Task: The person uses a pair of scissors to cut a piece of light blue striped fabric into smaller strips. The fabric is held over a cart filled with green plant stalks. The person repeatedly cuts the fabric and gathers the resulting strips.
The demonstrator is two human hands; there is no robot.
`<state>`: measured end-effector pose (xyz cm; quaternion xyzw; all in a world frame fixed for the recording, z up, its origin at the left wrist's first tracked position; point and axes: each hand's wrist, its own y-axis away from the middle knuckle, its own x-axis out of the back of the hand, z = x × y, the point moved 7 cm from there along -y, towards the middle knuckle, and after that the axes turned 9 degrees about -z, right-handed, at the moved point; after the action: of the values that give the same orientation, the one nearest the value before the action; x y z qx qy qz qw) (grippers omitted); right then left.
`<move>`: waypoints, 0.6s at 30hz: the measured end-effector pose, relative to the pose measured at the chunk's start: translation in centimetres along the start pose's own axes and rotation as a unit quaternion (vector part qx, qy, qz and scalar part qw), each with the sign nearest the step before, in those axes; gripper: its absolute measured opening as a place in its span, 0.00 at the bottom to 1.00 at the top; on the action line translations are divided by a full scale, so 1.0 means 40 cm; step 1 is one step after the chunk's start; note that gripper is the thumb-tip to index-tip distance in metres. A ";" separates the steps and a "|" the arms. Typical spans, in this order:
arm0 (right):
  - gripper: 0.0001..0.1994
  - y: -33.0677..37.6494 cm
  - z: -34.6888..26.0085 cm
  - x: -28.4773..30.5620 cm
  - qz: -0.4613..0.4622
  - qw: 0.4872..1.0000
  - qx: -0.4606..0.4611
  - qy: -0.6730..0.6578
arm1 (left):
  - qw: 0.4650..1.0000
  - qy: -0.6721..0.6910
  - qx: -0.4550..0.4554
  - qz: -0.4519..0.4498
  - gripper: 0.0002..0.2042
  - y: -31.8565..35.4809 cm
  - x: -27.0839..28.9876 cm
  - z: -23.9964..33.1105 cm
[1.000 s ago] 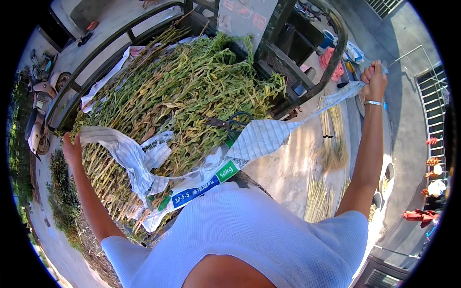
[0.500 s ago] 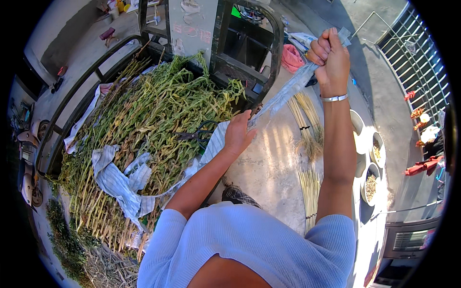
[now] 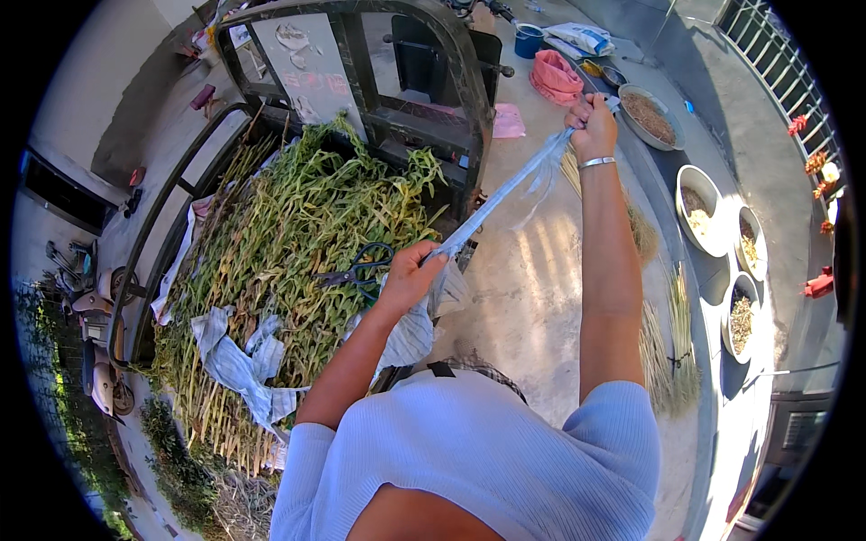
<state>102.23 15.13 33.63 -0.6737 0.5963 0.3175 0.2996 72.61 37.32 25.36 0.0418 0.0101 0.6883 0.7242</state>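
Observation:
A long strip of pale blue-grey cloth (image 3: 510, 187) runs taut and slanting between my hands. My right hand (image 3: 592, 126), raised at the upper right, is closed round its far end. Lower down, beside the cart's edge, my left hand (image 3: 414, 276) grips the strip's other part, and loose folds hang below it. Black-handled scissors (image 3: 356, 270) lie on the plants just left of my left hand. Cut leafy stalks (image 3: 298, 216) fill the cart bed. A torn piece of the same striped cloth (image 3: 236, 365) rests on the stalks nearer to me.
The cart's dark metal frame (image 3: 471, 81) rises ahead, with a rail along its left side. Several basins of dried material stand at the right, one a white basin (image 3: 741, 317). Tied straw bundles (image 3: 678, 347) lie on the concrete floor. A pink sack (image 3: 556, 77) sits at the back.
My left hand has closed on the cloth strip and moved slightly down and left. The strip is narrower and tauter, with frayed threads hanging. My view has shifted to the right.

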 end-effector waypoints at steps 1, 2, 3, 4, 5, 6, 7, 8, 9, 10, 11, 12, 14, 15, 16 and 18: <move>0.12 -0.022 0.012 0.033 0.001 1.000 -0.006 -0.011 | 1.000 -0.002 -0.010 -0.001 0.05 -0.006 -0.011 0.004; 0.12 -0.031 0.028 0.053 0.011 1.000 -0.005 -0.003 | 1.000 -0.005 -0.020 0.002 0.05 -0.009 -0.014 0.009; 0.12 -0.040 0.042 0.071 0.015 1.000 -0.012 -0.005 | 1.000 -0.004 -0.006 -0.003 0.06 -0.012 -0.015 0.008; 0.12 -0.048 0.053 0.089 0.019 1.000 -0.019 -0.007 | 1.000 -0.002 0.008 -0.008 0.06 -0.014 -0.015 0.012; 0.12 -0.052 0.062 0.104 0.025 0.999 -0.024 -0.006 | 1.000 0.002 0.021 -0.015 0.06 -0.015 -0.020 0.014; 0.12 -0.056 0.076 0.118 0.044 0.999 -0.025 -0.008 | 0.998 0.026 0.040 -0.029 0.06 -0.012 -0.031 0.016; 0.12 -0.062 0.093 0.132 0.063 0.997 -0.028 -0.016 | 0.996 0.051 0.060 -0.044 0.07 -0.007 -0.044 0.021; 0.11 -0.073 0.112 0.161 0.086 0.996 -0.028 -0.024 | 0.992 0.074 0.080 -0.062 0.07 -0.003 -0.061 0.021; 0.11 -0.085 0.124 0.189 0.108 0.993 -0.024 -0.032 | 0.990 0.083 0.094 -0.064 0.07 0.004 -0.077 0.021; 0.10 -0.093 0.143 0.217 0.132 0.990 -0.025 -0.052 | 0.988 0.092 0.108 -0.067 0.07 0.016 -0.099 0.016; 0.09 -0.099 0.164 0.249 0.158 0.985 -0.025 -0.072 | 0.985 0.100 0.122 -0.070 0.07 0.026 -0.121 0.010; 0.08 -0.100 0.181 0.278 0.183 0.979 -0.023 -0.091 | 0.986 0.102 0.112 -0.072 0.07 0.028 -0.140 0.006; 0.05 -0.093 0.227 0.326 0.238 0.964 -0.045 -0.113 | 0.989 0.067 0.110 -0.076 0.07 0.029 -0.148 0.025; 0.04 -0.085 0.246 0.348 0.265 0.955 -0.057 -0.124 | 0.990 0.050 0.109 -0.077 0.07 0.031 -0.150 0.037; 0.04 -0.074 0.253 0.373 0.283 0.951 -0.050 -0.117 | 0.990 0.037 0.111 -0.082 0.07 0.035 -0.156 0.044; 0.03 -0.042 0.272 0.397 0.314 0.943 -0.045 -0.103 | 0.990 0.010 0.115 -0.083 0.07 0.053 -0.156 0.050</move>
<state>104.53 14.11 14.47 -0.4283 0.7288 0.4896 0.2137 70.30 31.10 27.26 0.1169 0.0999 0.6207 0.7688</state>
